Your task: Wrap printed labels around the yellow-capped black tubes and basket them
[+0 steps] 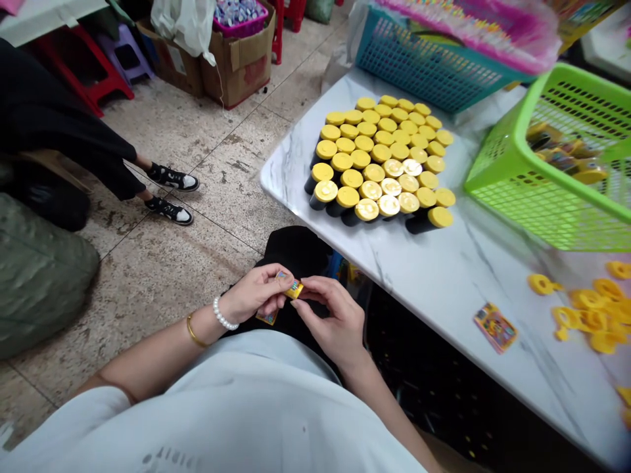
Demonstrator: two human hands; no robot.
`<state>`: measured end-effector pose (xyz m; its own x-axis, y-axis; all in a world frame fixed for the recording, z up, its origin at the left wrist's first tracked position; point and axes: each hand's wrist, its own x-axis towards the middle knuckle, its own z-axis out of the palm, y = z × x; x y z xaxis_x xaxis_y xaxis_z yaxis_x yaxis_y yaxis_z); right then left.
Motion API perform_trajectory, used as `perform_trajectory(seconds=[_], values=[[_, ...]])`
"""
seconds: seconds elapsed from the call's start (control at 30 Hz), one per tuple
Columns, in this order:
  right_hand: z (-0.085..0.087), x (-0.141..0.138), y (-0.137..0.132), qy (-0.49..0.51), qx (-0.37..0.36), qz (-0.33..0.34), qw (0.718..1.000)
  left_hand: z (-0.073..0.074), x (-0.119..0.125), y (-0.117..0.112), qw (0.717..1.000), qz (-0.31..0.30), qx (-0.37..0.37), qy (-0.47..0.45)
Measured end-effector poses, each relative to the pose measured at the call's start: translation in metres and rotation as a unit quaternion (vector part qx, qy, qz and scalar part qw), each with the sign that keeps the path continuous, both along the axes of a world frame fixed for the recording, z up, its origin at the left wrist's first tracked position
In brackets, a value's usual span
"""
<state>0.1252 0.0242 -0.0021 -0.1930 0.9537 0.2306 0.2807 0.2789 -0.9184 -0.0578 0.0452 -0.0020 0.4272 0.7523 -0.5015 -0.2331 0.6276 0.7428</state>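
Note:
Over my lap, my left hand (261,289) pinches a small yellow printed label (294,289) between thumb and fingers. My right hand (335,312) has its thumb and index finger at the label's right end. Below the left hand, part of another colourful printed piece (267,317) shows against the dark cloth on my lap. A flat printed label (495,327) lies on the marble-patterned table (444,279) to my right. Farther up the table, many black tubs with yellow lids (369,172) stand close together.
Loose yellow plastic ring pieces (591,309) lie at the table's right. A green basket (497,164) holds packed items; behind the tubs stands a teal basket (424,69). On the left are another person's legs (73,131), a full sack (44,276) and cardboard boxes (241,72).

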Motion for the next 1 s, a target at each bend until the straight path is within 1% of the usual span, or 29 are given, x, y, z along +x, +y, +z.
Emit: perform_trajectory(seconds=[0.07, 0.1, 0.17, 0.23, 0.27, 0.3, 0.33, 0.4, 0.43, 0.47, 0.5, 0.53, 0.6, 0.67, 0.73, 0.83, 0.9, 0.93, 0.97, 1.0], values=[[-0.002, -0.002, -0.001, -0.016, 0.013, -0.015, 1.0, 0.0, 0.002, 0.0, 0.999, 0.024, 0.02, 0.014], [-0.003, -0.004, -0.001, -0.005, -0.004, -0.029, 1.0, -0.001, 0.003, 0.0, 0.999, 0.034, 0.03, 0.021], [-0.005, -0.009, -0.003, 0.045, -0.084, -0.053, 0.994, 0.0, 0.004, 0.0, 0.997, 0.044, 0.052, 0.039], [-0.006, -0.015, -0.004, 0.098, -0.175, -0.072, 0.977, 0.001, 0.005, 0.001, 0.994, 0.048, 0.084, 0.058], [-0.007, -0.017, -0.005, 0.11, -0.197, -0.082, 0.971, 0.002, 0.004, 0.002, 0.991, 0.046, 0.102, 0.067], [-0.007, -0.018, -0.007, 0.107, -0.193, -0.088, 0.971, 0.003, 0.003, 0.003, 0.989, 0.036, 0.119, 0.075], [-0.008, -0.019, -0.008, 0.089, -0.164, -0.089, 0.978, 0.003, 0.002, 0.004, 0.988, 0.022, 0.133, 0.08], [-0.008, -0.018, -0.01, 0.037, -0.06, -0.073, 0.995, 0.002, 0.0, 0.004, 0.984, -0.01, 0.152, 0.092], [-0.008, -0.017, -0.01, 0.015, -0.011, -0.052, 0.998, 0.001, -0.001, 0.004, 0.983, -0.022, 0.154, 0.097], [-0.008, -0.015, -0.01, 0.0, 0.017, -0.024, 1.0, 0.0, -0.002, 0.004, 0.983, -0.031, 0.15, 0.098], [-0.007, -0.012, -0.009, -0.004, 0.021, 0.006, 1.0, -0.002, -0.001, 0.003, 0.985, -0.034, 0.139, 0.098], [-0.007, -0.01, -0.007, 0.003, 0.005, 0.034, 0.999, -0.003, 0.0, 0.002, 0.987, -0.035, 0.124, 0.096], [-0.005, -0.006, -0.002, 0.044, -0.069, 0.069, 0.994, -0.005, 0.003, -0.001, 0.991, -0.027, 0.087, 0.095], [-0.001, -0.005, 0.0, 0.101, -0.152, 0.073, 0.981, -0.003, 0.009, -0.002, 0.993, -0.018, 0.058, 0.102], [0.005, -0.006, -0.001, 0.131, -0.199, 0.059, 0.969, 0.001, 0.016, -0.003, 0.992, -0.012, 0.031, 0.118], [0.014, -0.005, -0.008, 0.147, -0.219, 0.041, 0.964, 0.009, 0.027, -0.002, 0.991, -0.004, 0.011, 0.134], [0.018, 0.004, -0.009, 0.18, -0.223, 0.026, 0.958, 0.011, 0.033, 0.0, 0.995, -0.022, 0.011, 0.096], [0.021, 0.013, -0.005, 0.192, -0.211, 0.008, 0.958, 0.01, 0.035, 0.001, 0.997, -0.031, 0.012, 0.068], [0.028, 0.023, 0.002, 0.197, -0.19, -0.015, 0.962, 0.008, 0.036, 0.003, 0.998, -0.032, 0.029, 0.052], [0.038, 0.036, 0.011, 0.19, -0.161, -0.043, 0.968, 0.006, 0.036, 0.004, 0.997, -0.039, 0.05, 0.051]])
